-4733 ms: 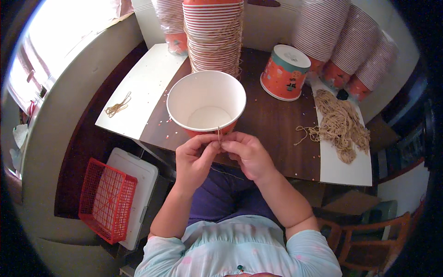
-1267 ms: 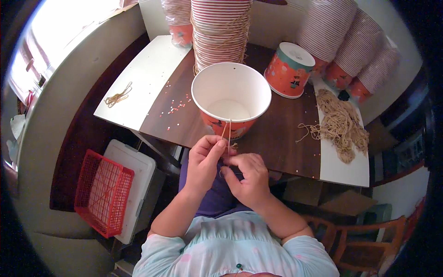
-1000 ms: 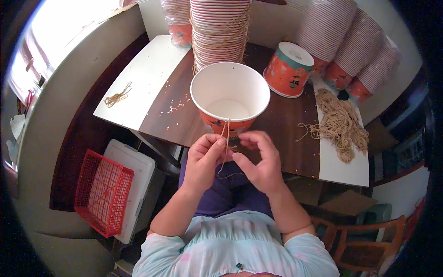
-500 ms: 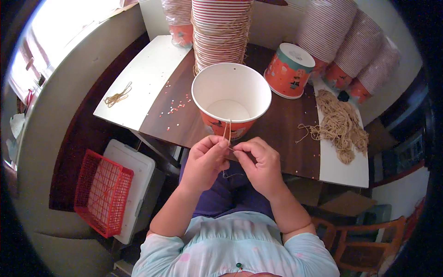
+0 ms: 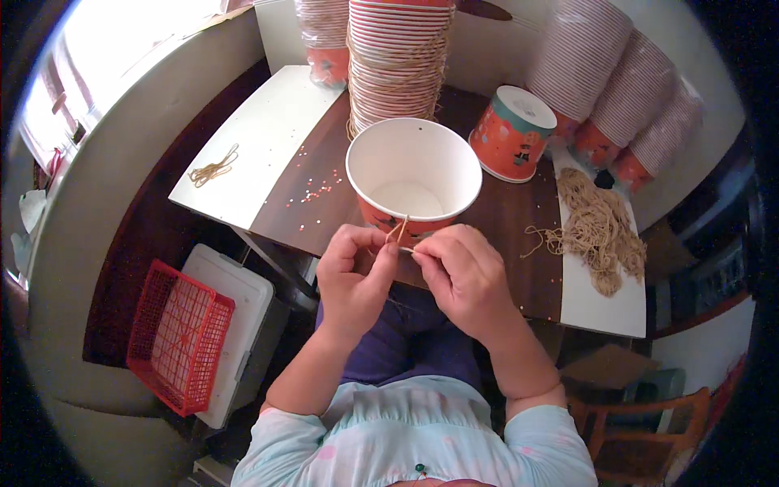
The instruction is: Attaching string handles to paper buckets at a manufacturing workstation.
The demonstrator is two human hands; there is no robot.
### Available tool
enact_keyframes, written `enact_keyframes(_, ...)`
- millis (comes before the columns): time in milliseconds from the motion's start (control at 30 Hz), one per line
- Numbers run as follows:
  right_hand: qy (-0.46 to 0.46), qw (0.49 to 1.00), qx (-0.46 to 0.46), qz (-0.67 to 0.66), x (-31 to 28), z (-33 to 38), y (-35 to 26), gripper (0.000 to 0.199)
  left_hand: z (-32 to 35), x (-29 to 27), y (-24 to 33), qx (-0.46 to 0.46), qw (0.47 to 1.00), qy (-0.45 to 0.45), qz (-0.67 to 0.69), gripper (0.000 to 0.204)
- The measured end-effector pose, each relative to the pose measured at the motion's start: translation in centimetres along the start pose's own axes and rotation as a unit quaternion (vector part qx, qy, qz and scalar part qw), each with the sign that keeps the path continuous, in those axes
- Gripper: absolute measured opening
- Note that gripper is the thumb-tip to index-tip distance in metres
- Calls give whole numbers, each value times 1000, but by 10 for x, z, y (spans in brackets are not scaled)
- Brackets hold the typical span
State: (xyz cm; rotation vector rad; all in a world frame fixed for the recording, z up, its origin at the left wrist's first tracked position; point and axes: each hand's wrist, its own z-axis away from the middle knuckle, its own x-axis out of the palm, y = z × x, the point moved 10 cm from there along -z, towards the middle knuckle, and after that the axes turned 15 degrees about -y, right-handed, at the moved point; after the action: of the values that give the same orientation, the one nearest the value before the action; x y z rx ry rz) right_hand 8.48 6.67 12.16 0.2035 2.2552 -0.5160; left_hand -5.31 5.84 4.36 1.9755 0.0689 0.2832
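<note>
An orange paper bucket (image 5: 412, 162) with a white inside stands upright at the table's front edge, a small hole showing in its far wall. From its near rim a tan cord (image 5: 403, 228) comes down to my hands. My left hand (image 5: 361, 264) pinches the cord between thumb and fingers just below the rim. Close beside it, my right hand (image 5: 458, 264) pinches the cord's end, thumb against forefinger. The fingertips hide how the cord runs between them.
Behind the bucket rises a tall stack of buckets (image 5: 398, 73) with cords. An upturned bucket (image 5: 513, 134) stands right of it, near wrapped stacks (image 5: 580, 61). A heap of cord (image 5: 600, 231) lies at right, a small bundle (image 5: 214, 167) at left. A red basket (image 5: 180, 337) sits lower left.
Both hands have moved slightly up towards the rim, and the left fingers have closed further around the cord. The loose end hanging below my left hand no longer shows.
</note>
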Motion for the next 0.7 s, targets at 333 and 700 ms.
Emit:
enact_keyframes(333,-110,985,-122,48,0,-49,-11,17,-3,1,65,198,917,31,-344,16)
enact_keyframes(700,-197,966,-131,-100,4,-72,2,10,-5,2,73,266,895,-9,-359,17)
